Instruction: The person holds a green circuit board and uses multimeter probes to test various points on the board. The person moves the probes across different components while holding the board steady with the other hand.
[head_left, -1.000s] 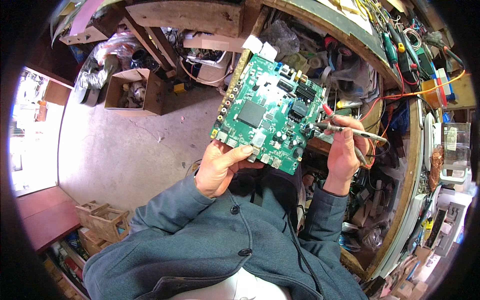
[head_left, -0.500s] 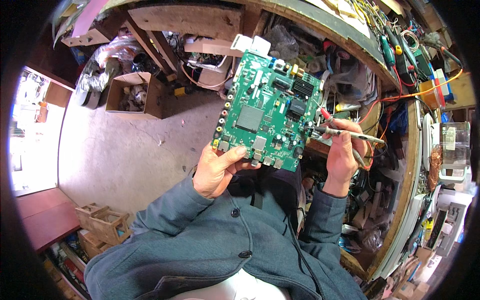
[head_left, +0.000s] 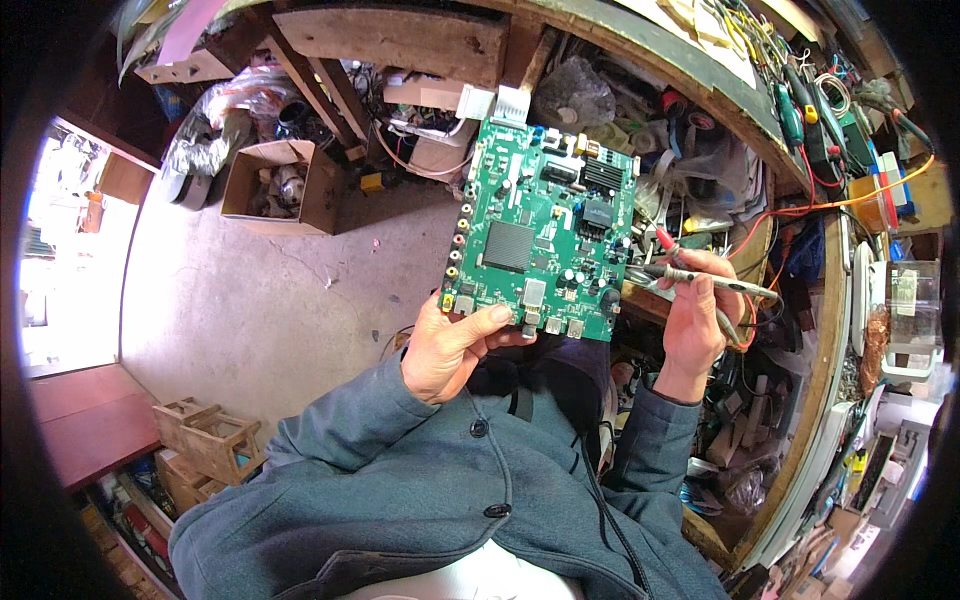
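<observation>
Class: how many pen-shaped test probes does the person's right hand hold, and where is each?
2, both in the right hand: the red-tipped probe slants up and left; the grey probe, its tip lower, points left toward the green circuit board.

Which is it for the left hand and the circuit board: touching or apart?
Touching. The head view shows the left hand gripping the circuit board at its near edge, thumb on top.

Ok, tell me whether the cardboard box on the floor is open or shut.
Open: nothing covers the top of the cardboard box, and a jumble of items shows inside it.
</observation>
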